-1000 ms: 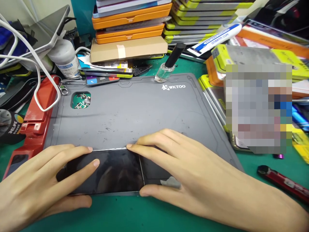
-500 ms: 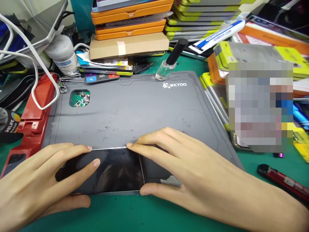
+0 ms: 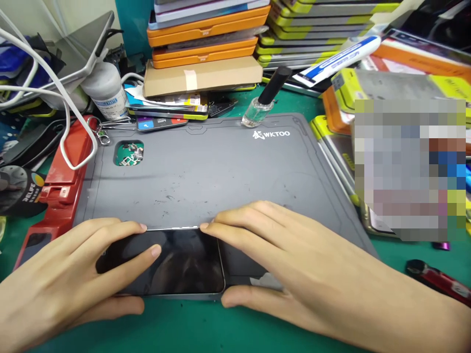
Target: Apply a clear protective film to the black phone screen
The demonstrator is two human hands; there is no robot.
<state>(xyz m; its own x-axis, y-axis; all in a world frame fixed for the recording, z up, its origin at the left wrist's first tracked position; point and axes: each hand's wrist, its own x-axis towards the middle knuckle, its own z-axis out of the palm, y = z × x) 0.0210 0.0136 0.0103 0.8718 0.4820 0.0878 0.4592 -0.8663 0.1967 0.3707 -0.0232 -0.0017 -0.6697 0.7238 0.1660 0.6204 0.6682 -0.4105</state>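
Note:
A black smartphone [image 3: 184, 262] lies face up near the front edge of the grey work mat [image 3: 206, 171], its dark glass reflecting light. My left hand [image 3: 84, 264] grips its left end: fingertips at the far edge, one finger stretched across the screen, the thumb along the near edge. At the right end, my right hand [image 3: 272, 260] has fingertips against the far edge and the thumb by the near right corner. The phone's left end is partly hidden under my left hand. A grey scrap [image 3: 267, 282] shows beneath my right palm.
Small metal parts [image 3: 130, 153] sit in the mat's cut-out. A glass bottle with a black cap [image 3: 259, 105] stands at the far edge. A red clamp-like tool [image 3: 68, 164] lies left. Orange cases [image 3: 206, 34] and yellow-grey boxes [image 3: 386, 86] are stacked behind. A red-black tool [image 3: 437, 282] lies right.
The whole view has shifted slightly, so everything appears a little further right and lower. Both hands keep nearly the same hold on the smartphone.

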